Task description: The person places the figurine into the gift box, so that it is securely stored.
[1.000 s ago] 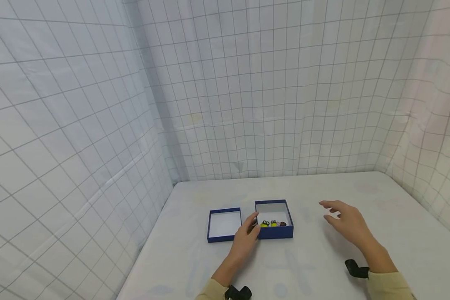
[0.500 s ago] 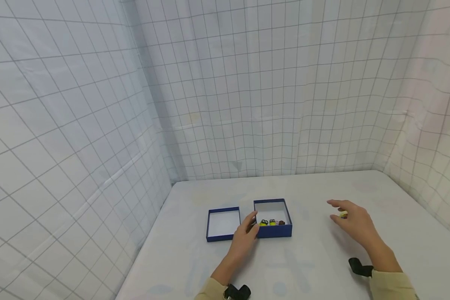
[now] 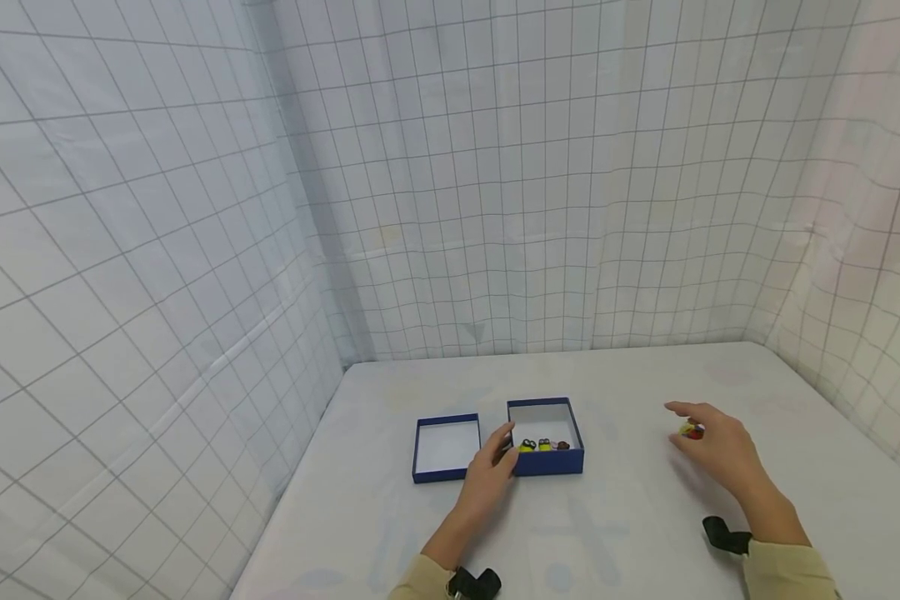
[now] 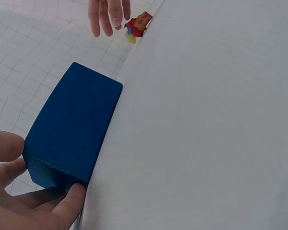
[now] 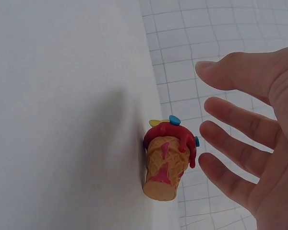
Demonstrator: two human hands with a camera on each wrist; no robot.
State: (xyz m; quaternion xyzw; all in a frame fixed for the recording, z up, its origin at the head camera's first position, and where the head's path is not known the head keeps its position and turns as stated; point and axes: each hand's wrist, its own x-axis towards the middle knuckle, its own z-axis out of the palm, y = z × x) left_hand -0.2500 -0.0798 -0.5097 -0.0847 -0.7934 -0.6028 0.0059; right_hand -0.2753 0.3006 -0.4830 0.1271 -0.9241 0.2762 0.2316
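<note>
A small toy ice cream cone (image 5: 165,163) with a red top and waffle-patterned base is by my right hand (image 3: 720,446). The right wrist view shows the fingers and thumb spread beside it, with a gap between the fingertips and the toy. My left hand (image 3: 487,479) holds the left end of an open blue box (image 3: 551,463), its fingers and thumb against the corner and side. Inside the box lie small toys: a yellow figure (image 3: 527,446), another yellow figure (image 3: 544,445) and a brown piece (image 3: 562,446).
Left of the box lies a shallow blue lid (image 3: 441,477) with a white inside. Everything rests on a white-covered table (image 3: 607,533). White curtains (image 3: 480,183) with a grid pattern stand behind the table and on both sides.
My right hand has shifted to the right, and the toy cone has come into view between its thumb and fingers. My left hand stays at the box.
</note>
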